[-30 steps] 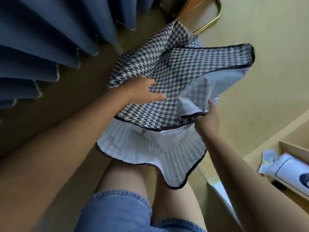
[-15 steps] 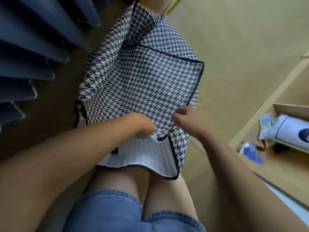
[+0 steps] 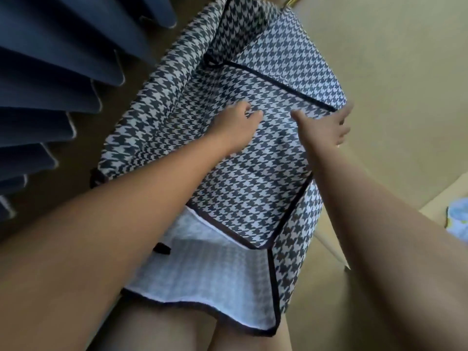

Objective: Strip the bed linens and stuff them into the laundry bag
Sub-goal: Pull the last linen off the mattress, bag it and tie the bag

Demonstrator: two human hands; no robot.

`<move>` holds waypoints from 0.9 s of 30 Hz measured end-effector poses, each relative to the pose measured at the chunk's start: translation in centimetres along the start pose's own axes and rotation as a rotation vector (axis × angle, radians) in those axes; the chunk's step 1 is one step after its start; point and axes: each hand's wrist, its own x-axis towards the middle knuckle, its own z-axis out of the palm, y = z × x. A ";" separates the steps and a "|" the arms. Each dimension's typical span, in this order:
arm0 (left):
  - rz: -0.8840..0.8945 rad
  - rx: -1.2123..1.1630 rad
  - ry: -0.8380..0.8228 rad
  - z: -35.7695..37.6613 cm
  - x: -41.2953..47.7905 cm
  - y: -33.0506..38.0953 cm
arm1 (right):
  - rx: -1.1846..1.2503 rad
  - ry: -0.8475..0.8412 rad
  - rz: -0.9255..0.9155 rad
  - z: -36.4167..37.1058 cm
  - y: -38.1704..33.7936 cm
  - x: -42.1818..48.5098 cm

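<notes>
Both hands are on the laundry bag (image 3: 228, 188). The left hand (image 3: 240, 126) lies on the top side of the bag with its fingers bent a little, and it holds nothing. The right hand (image 3: 325, 125) is just beside it, but the two do not touch. Its thumb is on the cloth. Its fingers are spread out and reach past the bag's right edge, over a black strip.

The bag is black and white with a little zigzag check and black strips along its edges. It is long and boxy. Its long way runs from the person's legs (image 3: 177, 330) up and away, toward the top of the picture, leaning a bit to the right. The end near the legs is open, and a flap hangs there with its pale inside showing. I cannot tell if the bag sits on the floor (image 3: 395, 72) or is held up.

A blue curtain (image 3: 50, 72) hangs on the left, close to the bag's left side. The tan floor is on the right.
</notes>
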 end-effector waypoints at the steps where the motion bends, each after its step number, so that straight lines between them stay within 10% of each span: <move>1: 0.040 0.012 0.084 0.3 1.1 0.8 | 0.120 -0.062 -0.016 0.3 -0.1 0.8; 6: 0.249 0.294 0.153 1.1 7.0 2.2 | -0.333 -0.645 -0.544 3.1 -0.2 -0.9; 10: -0.104 0.708 -0.150 2.9 8.7 -2.7 | -0.842 -1.072 -0.682 5.4 1.6 -3.6; 21: -0.460 -0.752 0.101 2.9 12.1 -1.9 | -0.508 -0.414 -0.746 6.3 0.1 0.7; 27: -0.443 -0.890 0.031 2.3 12.1 -1.3 | -0.873 -0.248 -0.690 6.8 -1.5 0.4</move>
